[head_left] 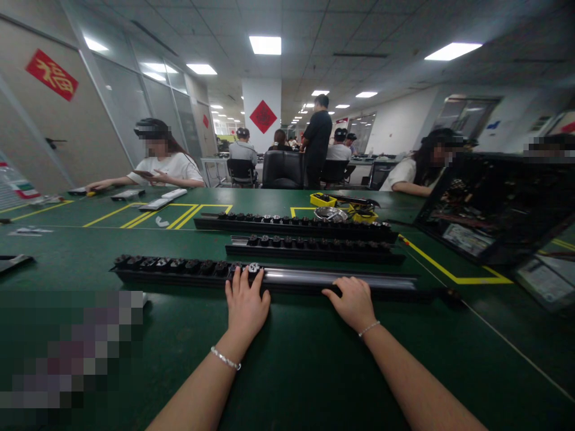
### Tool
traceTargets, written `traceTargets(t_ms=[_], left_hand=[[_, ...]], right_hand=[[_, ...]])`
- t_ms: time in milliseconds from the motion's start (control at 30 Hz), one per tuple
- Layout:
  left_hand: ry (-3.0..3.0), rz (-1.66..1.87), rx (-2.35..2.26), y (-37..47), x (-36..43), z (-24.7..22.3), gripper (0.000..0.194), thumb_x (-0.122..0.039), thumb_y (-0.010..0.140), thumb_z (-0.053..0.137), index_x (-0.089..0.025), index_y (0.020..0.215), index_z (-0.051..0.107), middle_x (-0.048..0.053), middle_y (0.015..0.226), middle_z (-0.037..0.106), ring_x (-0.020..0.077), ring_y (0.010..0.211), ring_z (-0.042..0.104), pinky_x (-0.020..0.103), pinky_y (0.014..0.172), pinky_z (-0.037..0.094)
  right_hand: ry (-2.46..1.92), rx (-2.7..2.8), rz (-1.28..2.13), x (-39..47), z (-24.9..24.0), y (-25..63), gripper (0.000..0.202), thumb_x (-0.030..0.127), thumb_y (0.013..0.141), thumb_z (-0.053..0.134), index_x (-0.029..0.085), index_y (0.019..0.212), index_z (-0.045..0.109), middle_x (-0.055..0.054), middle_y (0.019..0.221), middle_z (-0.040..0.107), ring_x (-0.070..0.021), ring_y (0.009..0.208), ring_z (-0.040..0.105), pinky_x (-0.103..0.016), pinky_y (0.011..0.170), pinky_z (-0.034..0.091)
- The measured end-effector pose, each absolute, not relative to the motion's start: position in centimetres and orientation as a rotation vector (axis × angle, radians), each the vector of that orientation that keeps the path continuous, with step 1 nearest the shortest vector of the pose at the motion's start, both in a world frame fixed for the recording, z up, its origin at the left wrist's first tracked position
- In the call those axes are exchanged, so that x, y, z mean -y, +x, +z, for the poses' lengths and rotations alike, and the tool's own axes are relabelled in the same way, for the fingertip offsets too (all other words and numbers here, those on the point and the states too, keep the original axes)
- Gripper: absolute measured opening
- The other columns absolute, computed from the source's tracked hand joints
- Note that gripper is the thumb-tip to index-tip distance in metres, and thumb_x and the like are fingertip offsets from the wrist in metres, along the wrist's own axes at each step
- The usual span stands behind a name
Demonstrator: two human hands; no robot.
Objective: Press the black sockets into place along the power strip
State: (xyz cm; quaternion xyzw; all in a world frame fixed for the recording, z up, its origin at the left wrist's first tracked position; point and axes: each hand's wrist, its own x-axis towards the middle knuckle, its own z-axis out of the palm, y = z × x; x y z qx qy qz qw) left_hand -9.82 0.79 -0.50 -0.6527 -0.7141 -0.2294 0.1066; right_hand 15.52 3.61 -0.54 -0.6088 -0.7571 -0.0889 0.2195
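Note:
Closest to me on the green table lies a long black power strip housing [341, 281]. Round black socket-like modules [193, 266] fill its left half, while a shiny bare channel shows on the right. My left hand [247, 302] rests with spread fingers on the last modules, one fingertip at a lighter grey-white module [254, 267]. My right hand [354, 302] grips the housing's bare right part, fingers over the top and thumb at the near side. Behind it lie a shorter black strip [314, 251] and a longer one [291, 226], both carrying similar modules.
Yellow trays [322, 200] and a metal bowl [331, 214] stand behind the strips. An opened black computer case [467, 209] is on the right. White strips [162, 199] lie back left. People sit on the left [166, 164] and right [417, 170].

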Motion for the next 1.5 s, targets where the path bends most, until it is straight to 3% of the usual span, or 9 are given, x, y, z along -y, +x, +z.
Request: traceTargets(t_ms=[467, 667, 1500], left_hand=[[-1.919, -0.625, 2.123, -9.38, -0.32, 0.07, 0.053, -0.027, 0.076, 0.051, -0.03, 0.129, 0.047, 0.008, 0.136, 0.043, 0.0284, 0.123, 0.037, 0.047, 0.101, 0.028], [-1.953, -0.66, 2.143, -9.48, -0.66, -0.18, 0.054, -0.025, 0.075, 0.051, -0.029, 0.129, 0.046, 0.009, 0.139, 0.04, 0.0275, 0.125, 0.036, 0.05, 0.105, 0.022], [-2.051, -0.74, 2.106, -9.29, -0.72, -0.68, 0.057, -0.025, 0.076, 0.052, -0.033, 0.131, 0.042, 0.007, 0.139, 0.039, 0.0271, 0.128, 0.032, 0.056, 0.106, 0.019]], right_hand=[[-1.647, 2.067, -0.263, -3.73, -0.86, 15.59, 0.031, 0.048, 0.081, 0.05, 0.02, 0.074, 0.06, -0.004, 0.075, 0.062, -0.0192, 0.078, 0.052, -0.035, 0.078, 0.031], [-1.663, 2.068, -0.252, -3.61, -0.61, 15.49, 0.031, 0.048, 0.082, 0.048, 0.02, 0.076, 0.061, -0.004, 0.076, 0.063, -0.0196, 0.079, 0.053, -0.035, 0.079, 0.031], [-1.65, 2.065, -0.261, -3.73, -0.79, 15.53, 0.031, 0.048, 0.081, 0.05, 0.02, 0.075, 0.061, -0.004, 0.078, 0.063, -0.021, 0.081, 0.054, -0.037, 0.08, 0.032]])
